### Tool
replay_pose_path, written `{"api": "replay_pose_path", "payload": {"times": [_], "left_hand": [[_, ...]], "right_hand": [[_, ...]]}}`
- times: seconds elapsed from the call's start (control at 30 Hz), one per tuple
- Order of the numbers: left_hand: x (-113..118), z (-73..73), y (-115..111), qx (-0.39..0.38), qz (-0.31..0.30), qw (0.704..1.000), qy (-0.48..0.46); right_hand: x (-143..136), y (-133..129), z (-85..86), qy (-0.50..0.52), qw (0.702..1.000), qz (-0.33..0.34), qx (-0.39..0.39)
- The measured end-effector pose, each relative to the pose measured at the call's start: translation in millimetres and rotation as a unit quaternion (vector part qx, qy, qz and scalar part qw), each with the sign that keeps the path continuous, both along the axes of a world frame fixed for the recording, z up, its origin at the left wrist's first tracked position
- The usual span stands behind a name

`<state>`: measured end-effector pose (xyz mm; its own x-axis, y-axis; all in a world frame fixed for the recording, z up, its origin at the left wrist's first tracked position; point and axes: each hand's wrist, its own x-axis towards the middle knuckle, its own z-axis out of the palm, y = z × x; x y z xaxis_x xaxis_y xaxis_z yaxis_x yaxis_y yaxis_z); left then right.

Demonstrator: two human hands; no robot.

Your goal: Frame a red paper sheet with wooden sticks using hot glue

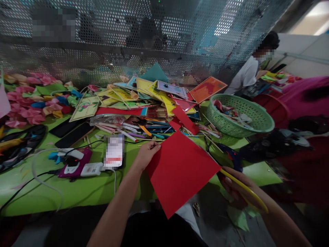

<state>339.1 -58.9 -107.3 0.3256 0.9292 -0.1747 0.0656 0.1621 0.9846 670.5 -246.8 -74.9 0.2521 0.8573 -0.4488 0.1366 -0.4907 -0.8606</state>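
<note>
Both forearms are bare from the elbow down, with no sleeves, watch, bracelet or glove in sight. The left hand (147, 153) shows plain fingers (154, 145) without rings. The right hand (235, 187) is partly hidden and blurred, so its nails and fingers cannot be made out. Below the arms, dark clothing covers the lap, with a pale patch beside it.

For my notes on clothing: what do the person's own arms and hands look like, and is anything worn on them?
The left hand and right hand are bare, without gloves. Both forearms are uncovered; no sleeves, watch, rings or bracelets show.
</note>
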Motion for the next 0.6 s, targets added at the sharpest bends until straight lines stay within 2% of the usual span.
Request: {"api": "replay_pose_path", "payload": {"times": [0.13,0.3,0.6], "left_hand": [[0.5,0.8,-1.6,-0.006,-0.011,1.000,-0.003],[0.5,0.3,-1.8,-0.006,-0.015,1.000,-0.005],[0.7,1.6,-2.1,-0.005,-0.007,1.000,0.001]], "right_hand": [[-3.9,1.6,-0.1,-0.003,1.000,0.009,0.021],[-7.9,3.6,-1.9,0.002,0.999,-0.031,0.019],[-9.4,7.7,-5.4,-0.005,0.999,-0.010,0.040]]}}
